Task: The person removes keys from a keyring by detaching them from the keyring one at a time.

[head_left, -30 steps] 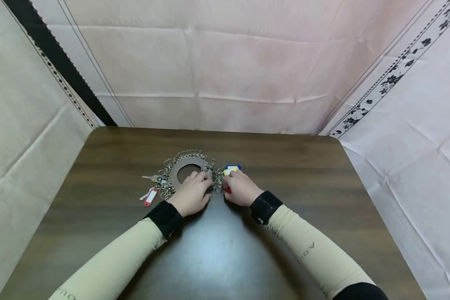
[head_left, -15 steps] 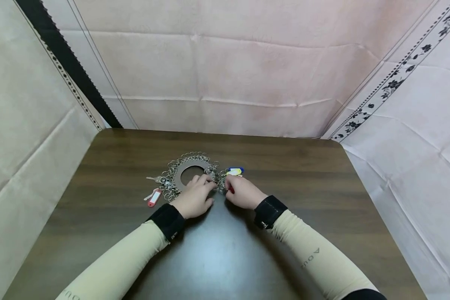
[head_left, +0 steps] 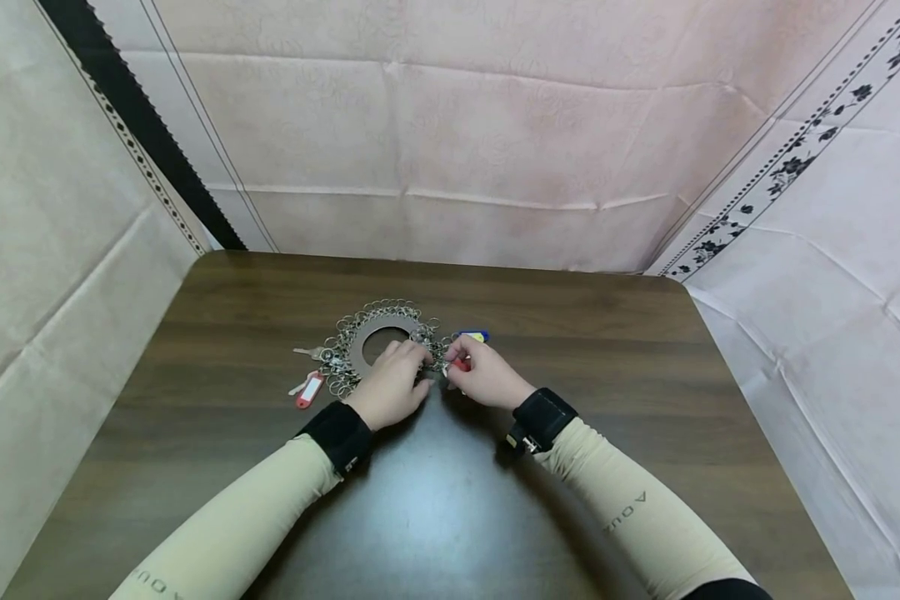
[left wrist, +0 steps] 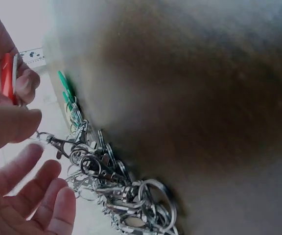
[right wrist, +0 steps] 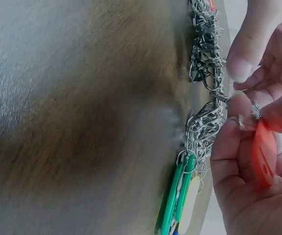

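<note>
On the wooden table (head_left: pixel 570 483), a flat grey ring (head_left: pixel 360 343) carries many metal rings and swivel clasps (left wrist: pixel 131 196). My right hand (head_left: pixel 487 379) pinches a red key tag (right wrist: pixel 264 154) by its ring end, thumb and fingertips together, at the right side of the bunch. A swivel clasp (left wrist: pixel 58 143) runs from the bunch toward that tag. My left hand (head_left: pixel 393 383) lies over the near right part of the grey ring. Its thumb and fingers stand apart in the left wrist view, right beside the clasp, fingers loosely bent.
Green key tags (right wrist: pixel 176 193) and a yellow tag (right wrist: pixel 189 205) hang by the right hand; a blue tag (head_left: pixel 474 335) shows beyond it. Left of the bunch lie another red tag (head_left: pixel 310 390) and a key (head_left: pixel 309 352). Cloth curtains (head_left: pixel 480 142) surround the table.
My right hand has turned and its fingertips have lifted, so more of the red key tag shows. The yellow tag is more hidden behind it. My left hand has shifted slightly, its thumb farther out.
</note>
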`<action>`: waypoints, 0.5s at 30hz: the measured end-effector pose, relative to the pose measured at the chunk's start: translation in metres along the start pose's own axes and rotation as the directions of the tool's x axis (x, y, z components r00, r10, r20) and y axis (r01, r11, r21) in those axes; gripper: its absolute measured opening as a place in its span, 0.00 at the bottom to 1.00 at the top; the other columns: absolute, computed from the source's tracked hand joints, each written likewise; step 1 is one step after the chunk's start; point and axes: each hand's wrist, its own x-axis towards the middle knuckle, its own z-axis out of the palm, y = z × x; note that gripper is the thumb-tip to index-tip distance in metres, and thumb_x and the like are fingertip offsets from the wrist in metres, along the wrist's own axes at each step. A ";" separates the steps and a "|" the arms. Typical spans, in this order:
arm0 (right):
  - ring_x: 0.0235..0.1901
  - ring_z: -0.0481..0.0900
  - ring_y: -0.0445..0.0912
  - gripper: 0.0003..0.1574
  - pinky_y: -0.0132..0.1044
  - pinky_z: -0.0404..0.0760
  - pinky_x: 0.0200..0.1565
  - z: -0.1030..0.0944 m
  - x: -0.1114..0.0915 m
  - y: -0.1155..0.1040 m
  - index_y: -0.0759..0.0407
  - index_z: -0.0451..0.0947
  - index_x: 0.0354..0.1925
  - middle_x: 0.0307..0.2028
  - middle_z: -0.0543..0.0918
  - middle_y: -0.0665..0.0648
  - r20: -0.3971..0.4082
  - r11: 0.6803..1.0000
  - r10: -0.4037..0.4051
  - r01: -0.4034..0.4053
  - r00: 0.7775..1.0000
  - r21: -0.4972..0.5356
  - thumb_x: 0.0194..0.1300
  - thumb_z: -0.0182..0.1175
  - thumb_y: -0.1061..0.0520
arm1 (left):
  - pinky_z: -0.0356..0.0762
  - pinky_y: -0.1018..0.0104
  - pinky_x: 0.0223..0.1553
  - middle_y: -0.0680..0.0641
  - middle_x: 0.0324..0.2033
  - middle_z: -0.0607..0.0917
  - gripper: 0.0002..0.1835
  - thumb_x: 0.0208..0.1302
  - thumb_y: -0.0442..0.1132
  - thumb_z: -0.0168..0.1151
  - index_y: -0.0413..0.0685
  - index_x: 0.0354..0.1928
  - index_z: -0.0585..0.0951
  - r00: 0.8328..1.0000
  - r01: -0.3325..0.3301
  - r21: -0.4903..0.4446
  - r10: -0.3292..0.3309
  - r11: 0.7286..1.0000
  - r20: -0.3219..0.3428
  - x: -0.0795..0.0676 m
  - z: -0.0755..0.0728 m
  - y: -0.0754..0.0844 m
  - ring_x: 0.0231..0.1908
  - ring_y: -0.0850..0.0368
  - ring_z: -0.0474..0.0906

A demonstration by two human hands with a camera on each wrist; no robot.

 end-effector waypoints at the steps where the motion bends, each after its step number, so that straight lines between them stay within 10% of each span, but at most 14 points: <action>1: 0.31 0.82 0.54 0.08 0.34 0.75 0.25 0.000 0.000 0.000 0.65 0.71 0.42 0.24 0.76 0.58 -0.002 1.000 -0.007 0.007 1.000 0.007 0.64 0.55 0.64 | 0.72 0.51 0.50 0.42 0.46 0.80 0.16 0.58 0.39 0.64 0.40 0.47 0.77 1.000 0.009 -0.004 -0.009 1.000 -0.007 0.001 0.001 0.000 0.44 0.49 0.68; 15: 0.22 0.73 0.44 0.06 0.34 0.72 0.26 0.003 -0.002 -0.001 0.58 0.71 0.40 0.25 0.76 0.55 -0.024 0.998 -0.046 0.045 0.999 -0.031 0.64 0.56 0.61 | 0.70 0.52 0.53 0.43 0.49 0.79 0.15 0.60 0.41 0.62 0.43 0.48 0.81 0.998 0.049 -0.045 -0.048 0.998 0.035 0.006 0.006 -0.004 0.48 0.49 0.68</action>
